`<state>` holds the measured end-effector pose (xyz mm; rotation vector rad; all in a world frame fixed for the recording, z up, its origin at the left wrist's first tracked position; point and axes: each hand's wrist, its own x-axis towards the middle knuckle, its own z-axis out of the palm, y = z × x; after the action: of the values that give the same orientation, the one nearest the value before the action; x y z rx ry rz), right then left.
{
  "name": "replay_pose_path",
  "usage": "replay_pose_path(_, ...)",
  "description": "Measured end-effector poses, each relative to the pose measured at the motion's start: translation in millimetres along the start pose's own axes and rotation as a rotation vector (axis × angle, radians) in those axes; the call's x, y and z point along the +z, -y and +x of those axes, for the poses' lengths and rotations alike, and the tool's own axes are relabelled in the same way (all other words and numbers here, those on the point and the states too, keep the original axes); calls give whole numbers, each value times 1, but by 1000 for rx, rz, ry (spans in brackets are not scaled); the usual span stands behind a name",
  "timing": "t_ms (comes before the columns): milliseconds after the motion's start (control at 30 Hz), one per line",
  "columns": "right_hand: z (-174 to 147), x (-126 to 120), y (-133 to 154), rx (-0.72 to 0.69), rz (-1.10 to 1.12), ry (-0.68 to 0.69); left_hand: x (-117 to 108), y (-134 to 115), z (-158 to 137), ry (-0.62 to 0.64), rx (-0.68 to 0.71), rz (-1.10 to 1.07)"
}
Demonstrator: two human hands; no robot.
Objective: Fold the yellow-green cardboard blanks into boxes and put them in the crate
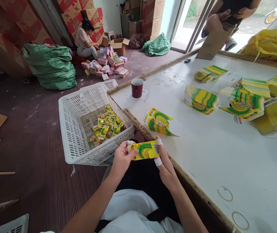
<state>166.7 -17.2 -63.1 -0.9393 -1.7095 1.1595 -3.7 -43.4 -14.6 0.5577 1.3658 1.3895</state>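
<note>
A small yellow and green cardboard box [144, 151] is held level above my lap, with a barcode at its right end. My left hand [123, 158] grips its left end, the thumb lying on the front face. At the right end, my right hand [165, 165] pinches the box between thumb and forefinger, both wrapped in white tape. Just past the hands, a small stack of flattened yellow and green boxes [158, 122] rests on the white table [201, 155]. To the left, a white plastic crate [67, 129] contains several finished-looking yellow boxes [104, 129].
A dark red mug [137, 88] stands near the table's wooden edge. More stacks of flat cartons [245, 105] lie on the right. Beyond, one person [86, 40] sits by piled pink boxes [109, 63] and a green sack [51, 66]; another person [230, 16] is across the table.
</note>
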Motion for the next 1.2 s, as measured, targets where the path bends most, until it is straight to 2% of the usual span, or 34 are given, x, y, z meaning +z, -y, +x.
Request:
replay_pose_path(100, 2, 2, -1, 84, 17, -102, 6, 0, -3, 13, 13, -8)
replay_pose_path(267, 4, 0, 6, 452, 556, -180, 11, 1, -9, 57, -9, -22)
replay_pose_path(333, 6, 2, 12, 518, 641, -243, 13, 3, -12, 61, -10, -20)
replay_pose_path(433, 12, 7, 19, 523, 541, -320, 15, 4, -15, 57, -11, 8)
replay_pose_path(533, 20, 6, 21, 469, 347, -250, 8, -3, -9, 17, 19, 54)
replay_pose_path(600, 29, -4, 21, 376, 194, -198, -7, -14, 3, -90, 122, 103)
replay_pose_path(633, 35, -10, 20, 313, 104, -204, -18, -21, 10, -190, 214, 128)
replay_pose_path(733, 60, -33, 15, 141, -236, -343, -59, -37, 35, -520, 442, 238)
replay_pose_path(800, 79, -43, 9, 81, -503, -410, -83, -39, 47, -774, 494, 422)
replay_pose_path(867, 93, -48, 1, 53, -668, -402, -97, -33, 51, -833, 509, 557)
replay_pose_path(967, 103, -48, -9, 46, -700, -366, -95, -15, 47, -670, 484, 557)
replay_pose_path(1067, 105, -51, -10, 50, -692, -355, -73, -2, 36, -455, 374, 417)
replay_pose_path(1200, 101, -52, 5, 80, -647, -393, -40, 3, 24, -241, 251, 262)
